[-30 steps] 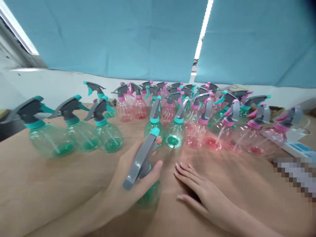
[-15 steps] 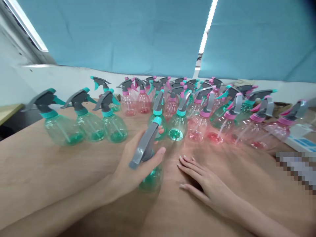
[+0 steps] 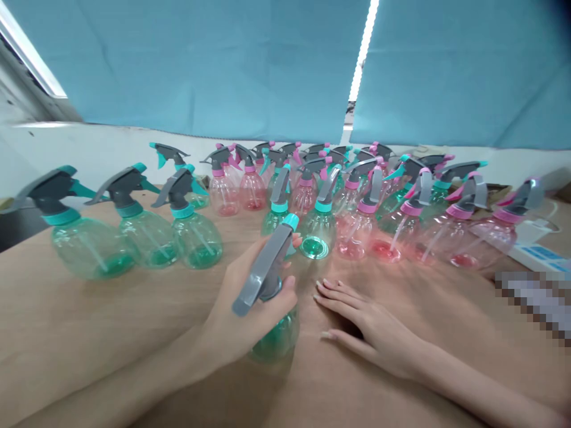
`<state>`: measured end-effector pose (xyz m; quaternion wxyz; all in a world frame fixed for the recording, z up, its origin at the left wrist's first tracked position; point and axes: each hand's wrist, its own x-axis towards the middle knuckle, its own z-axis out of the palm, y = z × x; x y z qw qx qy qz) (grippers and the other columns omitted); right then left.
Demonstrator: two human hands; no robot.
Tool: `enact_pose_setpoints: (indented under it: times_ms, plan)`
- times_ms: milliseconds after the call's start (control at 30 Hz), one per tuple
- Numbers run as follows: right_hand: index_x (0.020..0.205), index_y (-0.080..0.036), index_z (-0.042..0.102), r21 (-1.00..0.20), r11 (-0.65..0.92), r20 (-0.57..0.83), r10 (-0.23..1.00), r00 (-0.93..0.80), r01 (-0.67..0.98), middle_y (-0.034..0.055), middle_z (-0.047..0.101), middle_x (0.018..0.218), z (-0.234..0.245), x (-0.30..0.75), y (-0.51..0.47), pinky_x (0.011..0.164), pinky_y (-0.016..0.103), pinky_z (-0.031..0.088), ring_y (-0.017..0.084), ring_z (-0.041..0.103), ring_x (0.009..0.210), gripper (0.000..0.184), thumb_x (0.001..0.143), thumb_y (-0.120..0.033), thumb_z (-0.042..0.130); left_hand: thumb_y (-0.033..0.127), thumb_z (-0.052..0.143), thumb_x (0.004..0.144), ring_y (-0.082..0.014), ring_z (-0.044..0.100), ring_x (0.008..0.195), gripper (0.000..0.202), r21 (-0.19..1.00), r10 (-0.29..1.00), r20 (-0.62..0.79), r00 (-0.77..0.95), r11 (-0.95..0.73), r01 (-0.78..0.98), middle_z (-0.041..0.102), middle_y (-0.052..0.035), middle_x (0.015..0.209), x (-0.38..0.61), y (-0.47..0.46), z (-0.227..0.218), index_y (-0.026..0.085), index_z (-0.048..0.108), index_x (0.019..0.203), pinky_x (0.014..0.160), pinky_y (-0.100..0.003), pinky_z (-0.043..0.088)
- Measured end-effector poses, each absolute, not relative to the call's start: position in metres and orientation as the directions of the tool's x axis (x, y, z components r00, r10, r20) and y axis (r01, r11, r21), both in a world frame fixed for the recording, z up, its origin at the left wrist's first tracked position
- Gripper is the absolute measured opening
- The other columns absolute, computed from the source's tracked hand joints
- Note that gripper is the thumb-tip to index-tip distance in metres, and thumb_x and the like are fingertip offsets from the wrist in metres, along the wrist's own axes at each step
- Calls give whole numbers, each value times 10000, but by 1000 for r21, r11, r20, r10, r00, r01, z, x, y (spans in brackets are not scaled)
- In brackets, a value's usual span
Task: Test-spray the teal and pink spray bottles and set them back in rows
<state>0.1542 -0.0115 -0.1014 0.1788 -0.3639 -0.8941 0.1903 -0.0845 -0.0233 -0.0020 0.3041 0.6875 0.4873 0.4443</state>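
Observation:
My left hand (image 3: pixel 250 303) is wrapped round the neck of a green spray bottle (image 3: pixel 279 336). Its grey trigger head leans up and away, with a teal nozzle at the far end. Part of the bottle's body is hidden behind my thumb and palm. My right hand (image 3: pixel 361 321) rests palm down on the wooden table (image 3: pixel 169 333), fingers stretched out, holding nothing. Just beyond my fingertips stands another green spray bottle (image 3: pixel 316 232), and a pink spray bottle (image 3: pixel 355 235) is beside it.
Several green spray bottles stand on the left, the nearest a large green bottle (image 3: pixel 91 249). Pink bottles line the right, among them a pink bottle (image 3: pixel 488 238). More crowd the back before a blue curtain (image 3: pixel 223 65). A white power strip (image 3: pixel 539 255) lies at far right.
The view has shifted slightly to the right, so the bottles appear further left. My left hand still grips the green spray bottle, and my right hand stays flat on the table.

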Motion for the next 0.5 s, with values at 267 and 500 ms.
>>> enact_pose_setpoints:
  times_ms: [267,500]
  plan:
    - [1473,-261,440,-486,636,134,732,-668,600,41,415,1536,-100,156,-11,1173,515,314,274,344,1433,556,970,-483,523,185,550,706,-201,654,645,406,810,934,335,123,-352,468,709,11,891,-82,-22,1,299,602,1092,609,-329,541]
    - [1470,-282,443,-507,648,163,719,-675,568,38,443,1521,-101,158,-9,1176,518,310,277,368,1421,537,970,-453,538,239,497,706,-160,510,474,203,776,920,357,160,-388,497,577,60,599,-80,-22,6,283,575,887,506,-286,462]
